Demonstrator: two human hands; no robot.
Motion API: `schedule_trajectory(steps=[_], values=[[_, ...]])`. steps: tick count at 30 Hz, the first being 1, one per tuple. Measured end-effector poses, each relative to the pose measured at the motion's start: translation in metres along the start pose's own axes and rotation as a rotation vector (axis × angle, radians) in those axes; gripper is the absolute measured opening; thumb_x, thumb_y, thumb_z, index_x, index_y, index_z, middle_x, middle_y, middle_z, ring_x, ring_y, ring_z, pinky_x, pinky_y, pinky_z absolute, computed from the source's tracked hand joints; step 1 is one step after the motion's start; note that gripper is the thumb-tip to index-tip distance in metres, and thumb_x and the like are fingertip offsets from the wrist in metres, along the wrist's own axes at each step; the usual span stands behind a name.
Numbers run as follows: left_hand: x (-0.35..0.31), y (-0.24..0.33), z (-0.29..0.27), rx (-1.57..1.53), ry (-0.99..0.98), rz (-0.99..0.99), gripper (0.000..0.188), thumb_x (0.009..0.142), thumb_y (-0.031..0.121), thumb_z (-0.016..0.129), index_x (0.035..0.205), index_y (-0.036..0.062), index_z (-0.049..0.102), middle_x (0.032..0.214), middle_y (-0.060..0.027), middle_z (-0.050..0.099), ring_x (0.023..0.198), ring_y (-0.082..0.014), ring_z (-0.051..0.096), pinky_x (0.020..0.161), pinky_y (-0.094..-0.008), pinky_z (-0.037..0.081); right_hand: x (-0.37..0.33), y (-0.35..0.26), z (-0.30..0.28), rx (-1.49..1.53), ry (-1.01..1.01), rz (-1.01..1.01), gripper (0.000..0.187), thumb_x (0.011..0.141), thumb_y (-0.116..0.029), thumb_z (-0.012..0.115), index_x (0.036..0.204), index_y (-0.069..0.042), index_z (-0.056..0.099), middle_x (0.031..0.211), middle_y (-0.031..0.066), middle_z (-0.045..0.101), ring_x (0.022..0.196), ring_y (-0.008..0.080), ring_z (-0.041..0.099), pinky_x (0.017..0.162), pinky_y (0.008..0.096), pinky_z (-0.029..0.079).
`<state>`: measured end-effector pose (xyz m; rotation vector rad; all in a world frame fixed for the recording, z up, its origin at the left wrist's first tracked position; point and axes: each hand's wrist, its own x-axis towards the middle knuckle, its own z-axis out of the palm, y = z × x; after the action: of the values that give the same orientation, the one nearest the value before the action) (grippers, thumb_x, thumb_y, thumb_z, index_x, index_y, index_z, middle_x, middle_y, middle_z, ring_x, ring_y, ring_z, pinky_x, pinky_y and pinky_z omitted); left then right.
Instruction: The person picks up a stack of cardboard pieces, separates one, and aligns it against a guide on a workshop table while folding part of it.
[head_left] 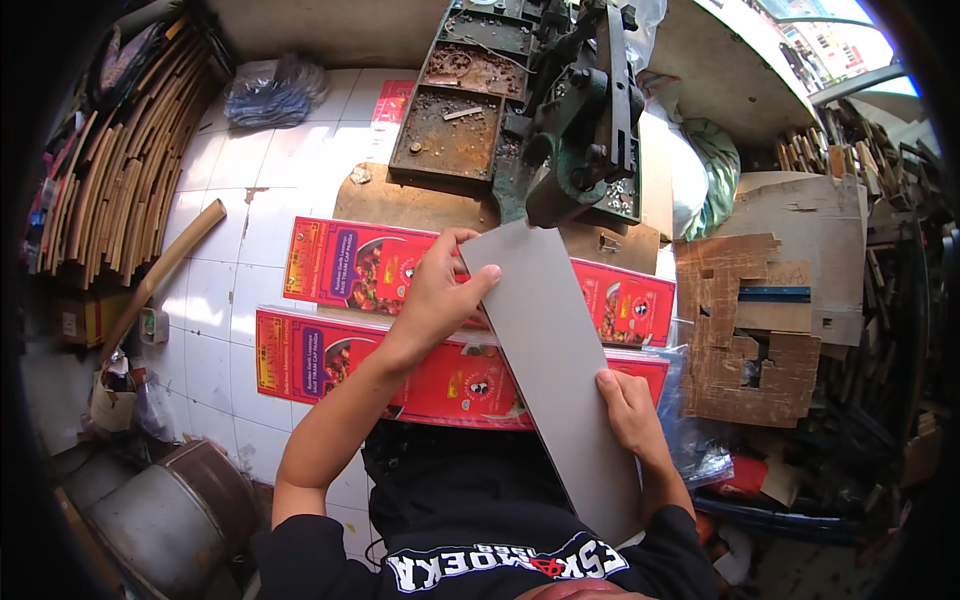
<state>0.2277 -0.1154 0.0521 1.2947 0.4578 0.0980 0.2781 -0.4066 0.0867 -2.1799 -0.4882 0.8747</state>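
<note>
A long, plain grey board [555, 340] slants across the middle, its far end right at the head of a dark green metal press [570, 190]. My left hand [435, 300] grips its left edge near that end, thumb on top. Lower down, my right hand [632, 418] pinches the right edge, with the fingers partly hidden. Beneath the board lie two rows of red printed cardboard strips with food pictures: a farther row [335, 268] by the press and a nearer row [300, 360] close to my body. The board covers part of both rows.
A rusty compartment tray [450, 135] with small metal bits adjoins the press. Brown cardboard pieces [720, 330] lie at right, beside clear plastic bags [705, 455]. Stacked wooden slats [130, 170] lean at far left; a metal drum [170, 510] stands lower left on the tiled floor.
</note>
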Motion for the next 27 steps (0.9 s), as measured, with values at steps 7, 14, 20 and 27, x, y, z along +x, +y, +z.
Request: schedule_trajectory(steps=[7,14,20,27], values=[[-0.001,0.002,-0.001,-0.012,-0.004,-0.012,0.042,0.091,0.010,0.062,0.124,-0.0028,0.040,0.096,-0.0168,0.065,0.075,-0.0184,0.069,0.054,-0.0277,0.060,0.001,0.001,0.002,0.015,0.012,0.004,0.048,0.104,-0.030,0.039,0.087,0.009,0.060,0.062,0.0120,0.056,0.059,0.0161,0.052,0.057,0.0344,0.041],[0.000,0.000,-0.003,0.036,0.001,0.007,0.042,0.091,0.011,0.063,0.124,-0.0031,0.040,0.096,-0.0165,0.065,0.079,-0.0176,0.069,0.055,-0.0276,0.060,0.001,0.002,0.002,0.018,0.013,0.009,0.048,0.103,-0.032,0.040,0.090,0.009,0.061,0.061,0.0187,0.055,0.056,0.0240,0.056,0.057,0.0386,0.041],[0.000,-0.003,-0.001,0.013,0.008,0.023,0.039,0.093,0.014,0.061,0.122,-0.0030,0.042,0.093,-0.0168,0.066,0.075,-0.0182,0.070,0.052,-0.0280,0.059,0.001,-0.001,0.001,-0.010,0.028,0.008,0.051,0.103,-0.034,0.040,0.088,0.009,0.062,0.060,0.0217,0.054,0.056,0.0283,0.058,0.058,0.0411,0.042],[0.005,-0.009,-0.004,-0.047,0.039,-0.001,0.028,0.098,0.018,0.056,0.114,-0.0033,0.046,0.077,-0.0141,0.068,0.059,-0.0188,0.068,0.046,-0.0282,0.057,0.004,-0.003,-0.003,-0.246,0.022,0.069,0.056,0.101,-0.041,0.037,0.082,0.005,0.064,0.067,0.0278,0.057,0.069,0.0473,0.059,0.064,0.0510,0.044]])
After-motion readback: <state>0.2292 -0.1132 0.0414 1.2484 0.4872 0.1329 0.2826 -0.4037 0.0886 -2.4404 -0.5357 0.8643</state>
